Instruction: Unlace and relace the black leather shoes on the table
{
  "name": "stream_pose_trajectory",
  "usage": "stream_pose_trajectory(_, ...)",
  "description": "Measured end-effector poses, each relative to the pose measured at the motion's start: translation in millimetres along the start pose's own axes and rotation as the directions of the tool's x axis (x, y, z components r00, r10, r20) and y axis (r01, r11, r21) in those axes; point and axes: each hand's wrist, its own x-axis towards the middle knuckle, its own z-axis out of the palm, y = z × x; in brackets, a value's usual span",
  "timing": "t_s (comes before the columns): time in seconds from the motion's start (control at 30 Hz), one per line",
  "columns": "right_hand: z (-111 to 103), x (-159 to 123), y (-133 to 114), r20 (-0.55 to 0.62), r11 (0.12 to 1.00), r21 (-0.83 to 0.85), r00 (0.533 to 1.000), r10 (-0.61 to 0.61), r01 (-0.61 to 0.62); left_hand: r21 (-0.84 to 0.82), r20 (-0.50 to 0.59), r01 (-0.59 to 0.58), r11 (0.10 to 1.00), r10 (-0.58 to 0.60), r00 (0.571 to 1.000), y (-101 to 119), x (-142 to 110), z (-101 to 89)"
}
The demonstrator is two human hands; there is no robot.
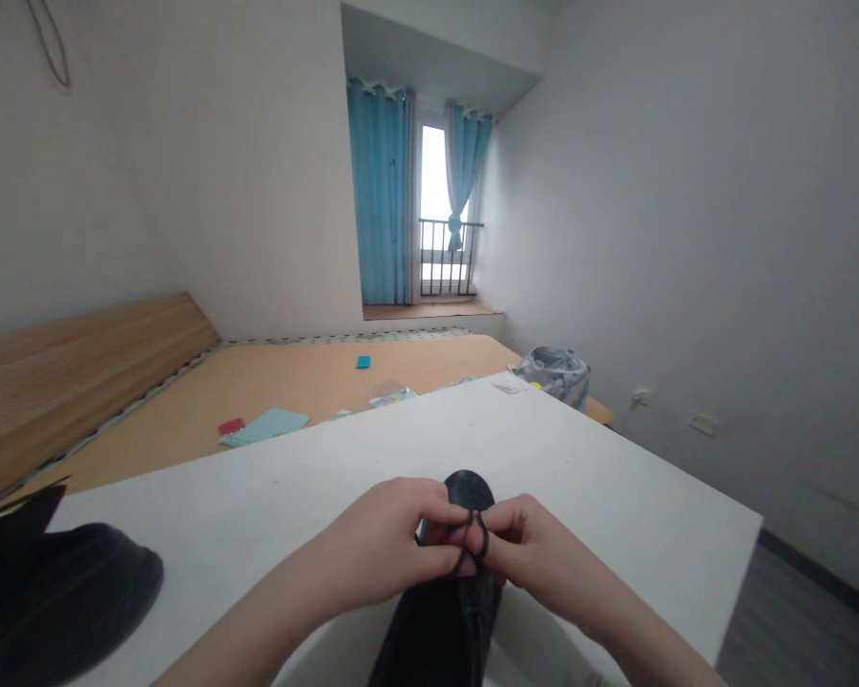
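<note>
A black shoe [440, 625] rests at the near edge of the white table, its rounded toe [471, 489] pointing away from me. Over its front, my left hand [419, 534] pinches a dark shoelace [484, 542] between thumb and fingers. My right hand [519, 541] grips the same lace close beside it, the fingertips of both hands almost meeting. Part of the shoe is hidden behind my hands. A second black shoe [78, 601] lies at the left on the table, with thin lace ends sticking up from it.
The white table [616, 496] ends at a corner on the right. Behind it is a wooden bed board [315, 367] with a light blue folder [268, 426], a red item [231, 426] and a small blue item [364, 363]. A bag-like bin [555, 372] stands beyond the table's far corner.
</note>
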Motion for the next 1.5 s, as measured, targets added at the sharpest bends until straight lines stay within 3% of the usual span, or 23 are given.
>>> stream_pose_trajectory(0.07, -2.6, 1.0, -4.7, 0.025, 1.0, -0.014, 1.0, 0.012, -0.012, 0.165, -0.064, -0.016, 0.986, 0.027, 0.998, 6.6, -1.9, 3.6)
stream_pose_trajectory(0.17, -4.9, 3.5, -7.9, 0.006, 0.999, 0.001, 0.999, 0.049, -0.049, 0.283, -0.097, 0.021, 0.959, 0.007, 0.995, 12.7, -4.0, 8.4)
stream_pose_trajectory(0.33, -9.6, 8.2, -6.2, 0.051, 0.979, 0.09, 0.983, 0.177, -0.181, 0.265, -0.128, 0.036, 0.964, -0.001, 0.992, 11.7, -3.4, 9.2)
stream_pose_trajectory(0.47, -13.3, 8.3, -6.3, 0.091, 0.978, 0.103, 0.981, 0.171, -0.18, 0.291, -0.074, -0.056, 0.955, 0.081, 0.994, 10.0, -4.0, 1.6)
stream_pose_trajectory(0.63, -13.1, 6.6, -8.5, 0.1, 0.982, 0.034, 0.978, 0.183, -0.187, 0.323, -0.072, -0.071, 0.944, 0.1, 0.992, 11.0, -6.4, -3.6)
stream_pose_trajectory(0.83, -5.5, 8.2, -5.4, 0.041, 0.999, -0.027, 0.998, 0.037, -0.036, 0.259, -0.062, -0.009, 0.966, 0.026, 0.998, 9.6, -5.3, -3.3)
stream_pose_trajectory(0.97, 0.2, 5.5, -2.2, -0.017, 0.998, -0.066, 1.0, 0.008, -0.009, 0.271, -0.052, 0.028, 0.962, -0.014, 0.999, 9.7, -6.8, -5.3)
stream_pose_trajectory(1.07, 2.3, -0.9, -3.2, -0.091, 0.973, -0.22, 0.991, -0.097, 0.075, 0.235, -0.038, 0.033, 0.971, -0.025, 0.999, 8.5, -8.4, -8.5)
stream_pose_trajectory(1.17, 0.4, -8.7, -5.5, -0.068, 0.783, -0.572, 0.937, -0.343, 0.245, 0.114, 0.003, 0.047, 0.992, -0.048, 0.999, 3.9, -7.3, -12.5)
stream_pose_trajectory(1.27, -3.4, -14.8, -4.1, 0.089, 0.44, -0.82, 0.841, -0.534, 0.366, -0.021, 0.055, 0.082, 0.996, -0.081, 0.995, -6.5, -3.1, -14.8)
stream_pose_trajectory(1.37, -6.4, -20.5, 2.3, 0.194, 0.138, -0.931, 0.778, -0.597, 0.339, -0.065, 0.102, 0.117, 0.991, -0.11, 0.989, -20.3, 1.1, -15.0)
stream_pose_trajectory(1.5, -10.0, -32.1, 11.7, 0.253, 0.031, -0.942, 0.767, -0.59, 0.335, -0.074, 0.157, 0.145, 0.987, -0.132, 0.979, -31.5, 2.5, -15.5)
